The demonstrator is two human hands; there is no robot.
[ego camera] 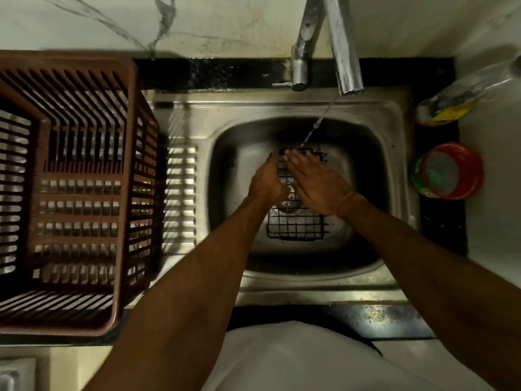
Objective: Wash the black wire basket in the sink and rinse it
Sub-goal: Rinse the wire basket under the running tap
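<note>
**Basket under the tap, both hands on it**

Wire basket (294,224), black and grid-sided, sits in the middle of the sink (394,114) bowl, over the drain. Its long axis runs from the near wall of the bowl toward the far wall, where the faucet (345,52) stands. A thin stream of water (318,124) falls slantwise onto the basket's far end.

The left hand (266,183) grips the basket's left rim, fingers curled about the wire with the forefinger stretched toward the far corner. The right hand (317,184) lies flat across the top of the mesh, fingers straight and together, tips reaching the far edge where the water lands. Both hands are equally near; the basket lies directly beneath and between them, its near half uncovered.

Judging from this, rinsing or rubbing is under way, and the next stroke likely runs along the long axis, the left hand steadying while the right sweeps.

Further out, a brown plastic dish rack (70,193) occupies the drainboard at the sink's left edge. Along the right edge of the surface stand a red-rimmed tub (448,170) and a lying bottle (462,100).
</note>
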